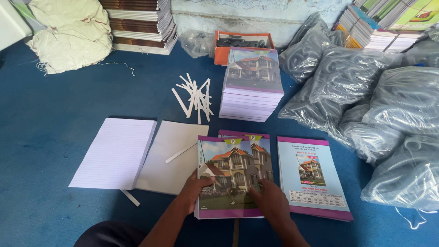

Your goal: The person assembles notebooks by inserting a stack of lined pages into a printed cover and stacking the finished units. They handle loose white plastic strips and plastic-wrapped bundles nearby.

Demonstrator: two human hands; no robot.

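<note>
Head view: looking down at a blue floor where notebooks are being put together.
Left hand: fingers are curling together around the left edge of the front cover sheet, thumb lying on top of it, clamped on that edge.
Right hand: fingers are spreading flat and pressing down on the lower right part of the same cover; they are not gripping anything.
Where the cover is sitting: directly in front of the person, on top of a second house-picture cover that is peeking out at its upper right.
Done so far, judging from the layout: one stack of finished notebooks is standing beyond the hands, roughly eight or nine deep; an exact count is not possible.
Left to do, as it appears: one lined paper block and one grey board sheet are lying loose at the left, and one pile of back covers is waiting at the right.
Counted extras: about a dozen white paper strips in a heap, two more strips lying singly, several clear plastic bags, one orange box.
</note>
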